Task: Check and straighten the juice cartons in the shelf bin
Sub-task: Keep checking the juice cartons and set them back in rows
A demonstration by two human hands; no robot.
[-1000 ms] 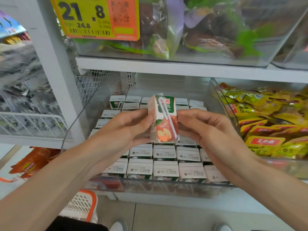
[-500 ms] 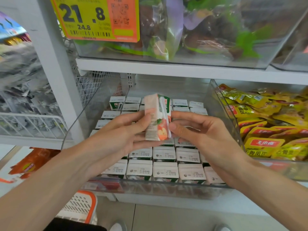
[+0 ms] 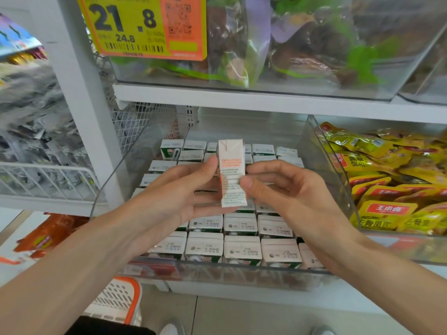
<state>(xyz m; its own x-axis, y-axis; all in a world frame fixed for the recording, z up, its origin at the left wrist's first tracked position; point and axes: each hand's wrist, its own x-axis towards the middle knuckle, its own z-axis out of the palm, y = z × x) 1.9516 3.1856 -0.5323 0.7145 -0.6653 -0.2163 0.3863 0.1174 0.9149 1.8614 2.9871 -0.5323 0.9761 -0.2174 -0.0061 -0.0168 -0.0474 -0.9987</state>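
Observation:
A small juice carton (image 3: 231, 170) is held upright above the clear shelf bin (image 3: 242, 272), its pale printed side facing me. My left hand (image 3: 176, 192) pinches it from the left, thumb on its upper edge and fingers behind and under it. My right hand (image 3: 285, 189) pinches its right edge between thumb and fingers. Below, several juice cartons (image 3: 242, 247) stand in tidy rows in the bin, white tops with date print up. My hands hide the middle rows.
A bin of yellow snack packs (image 3: 391, 180) sits to the right. Above, a shelf board (image 3: 266, 102) carries a bin of bagged goods and a yellow price tag (image 3: 142, 25). A white upright (image 3: 82, 102) and wire basket (image 3: 46, 180) stand left. An orange-rimmed basket (image 3: 116, 303) sits on the floor.
The carton has been turned in my hands: the apple front with the straw faced me before, now its narrow text side does. Both hands stayed in place above the bin.

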